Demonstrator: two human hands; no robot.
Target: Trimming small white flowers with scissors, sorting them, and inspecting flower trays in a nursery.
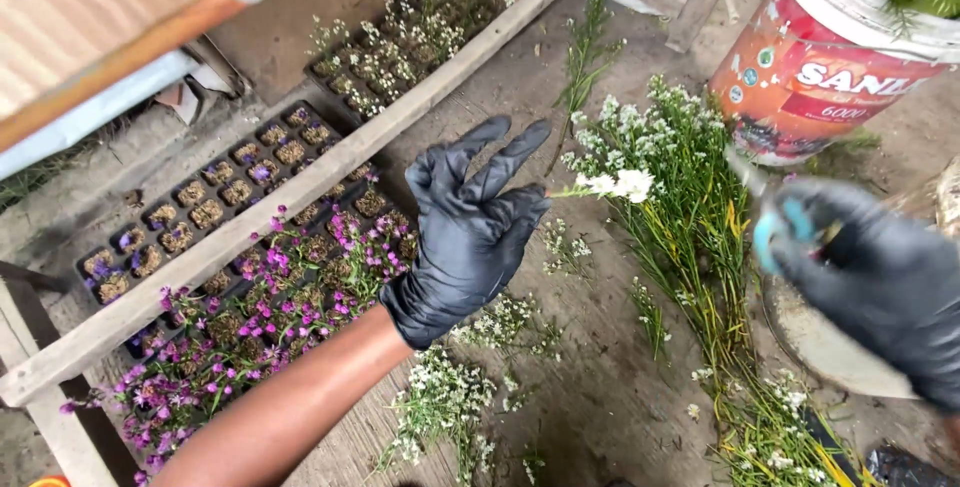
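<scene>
My left hand [465,237], in a black glove, is raised at the middle of the view. Its thumb and forefinger pinch the stem of a short white flower sprig [615,185], and the other fingers are spread upward. My right hand [880,282], also in a black glove and blurred, is at the right edge. It grips small snips with blue handles [775,222], whose blade points up and left toward the sprig. A pile of cut green stems with small white flowers [690,217] lies on the ground between and below the hands.
Black seedling trays with purple flowers [280,297] and soil plugs [210,197] sit at left under a long wooden plank [300,187]. A red and white bucket holding greenery [820,67] stands top right. A round pan [815,342] lies beneath my right hand. Loose white sprigs [440,397] are scattered on the ground.
</scene>
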